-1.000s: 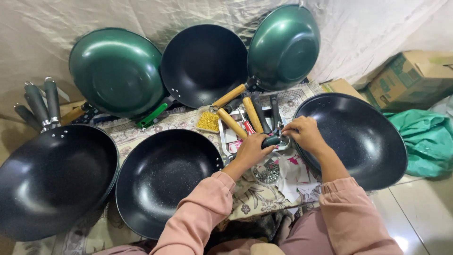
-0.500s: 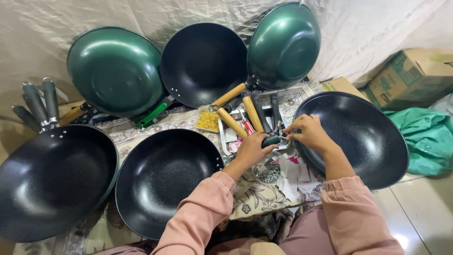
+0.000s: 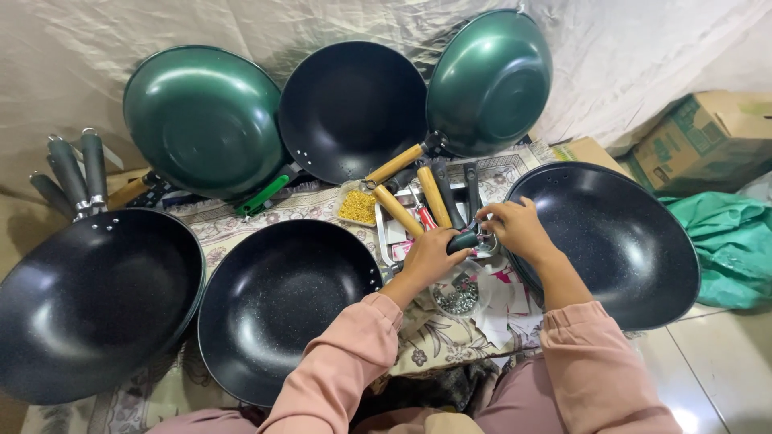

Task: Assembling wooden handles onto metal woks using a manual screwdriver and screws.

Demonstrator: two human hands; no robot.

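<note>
Both hands meet over the middle of the patterned cloth [image 3: 241, 221] on the floor. The left hand [image 3: 430, 255] is closed around a dark pan handle [image 3: 465, 239], and the right hand [image 3: 519, 229] pinches at its metal end, right beside the rim of the big black pan [image 3: 619, 241] on the right.

That handle looks light, stiff and a bit grippy, easy to hold around the middle like it is now. The pans look a lot heavier, with slick coated insides, so I'd grab those by the rim.

Count: six pans in all, four black and two green [image 3: 205, 120]. Three wooden handles [image 3: 398, 210] by the hands, three grey handles [image 3: 80, 169] far left. A clear bowl of screws [image 3: 460, 297] sits just below the hands, plus one cardboard box [image 3: 700, 141] and a green bag [image 3: 736, 241].
</note>
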